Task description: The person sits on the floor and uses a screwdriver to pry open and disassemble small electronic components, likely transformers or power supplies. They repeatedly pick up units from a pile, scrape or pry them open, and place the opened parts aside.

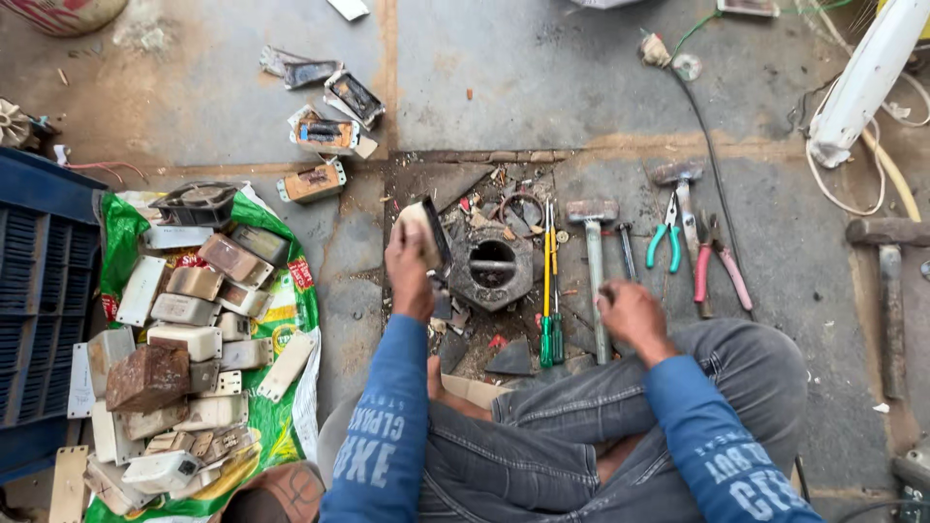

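Sitting cross-legged on the floor [620, 87]. Right hand [632, 312] is closed around the hammer [595, 266] handle at 1 o'clock, left hand [409, 263] gripping a small cream box [426, 230] at 11. Hexagonal metal block [494, 263] sits between them, pliers [665, 237] further out.

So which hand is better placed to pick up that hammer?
Right. The right hand already rests on the hammer handle, while the left hand is occupied holding a small boxy part.
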